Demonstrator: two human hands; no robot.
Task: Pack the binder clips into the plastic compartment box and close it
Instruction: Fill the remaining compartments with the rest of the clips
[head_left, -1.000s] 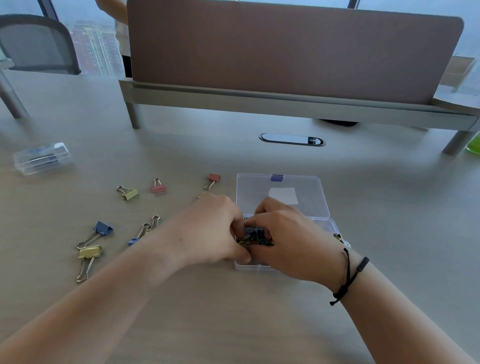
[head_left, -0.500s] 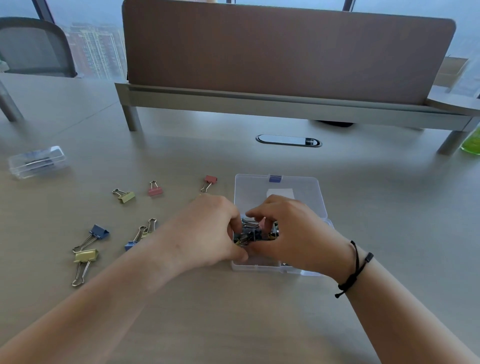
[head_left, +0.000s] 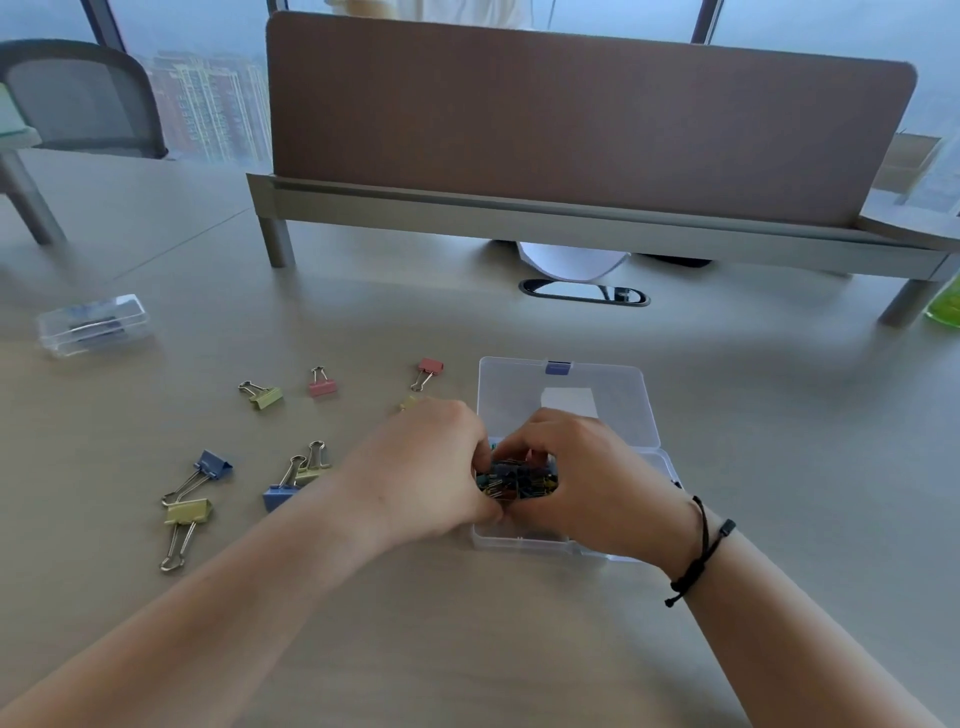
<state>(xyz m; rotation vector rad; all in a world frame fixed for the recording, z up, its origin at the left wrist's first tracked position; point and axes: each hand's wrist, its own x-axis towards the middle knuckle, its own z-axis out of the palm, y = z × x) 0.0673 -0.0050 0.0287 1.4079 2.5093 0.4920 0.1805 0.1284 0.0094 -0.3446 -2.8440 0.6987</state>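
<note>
Binder clips (head_left: 519, 480) sit bunched over the near half of the plastic compartment box (head_left: 524, 540), gripped between the curled fingers of the left hand (head_left: 431, 473) and right hand (head_left: 576, 478). Squeezed unevenly, the bundle could burst and scatter onto the worktop (head_left: 779, 415). The box's long axis runs away from the viewer, its open lid (head_left: 566, 400) lying on the far side.

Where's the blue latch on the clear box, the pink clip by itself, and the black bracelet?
blue latch (head_left: 558, 367), head view, middle of the tab.
pink clip (head_left: 323, 387), head view, its pink body.
black bracelet (head_left: 702, 545), head view, cord on the wrist.
</note>
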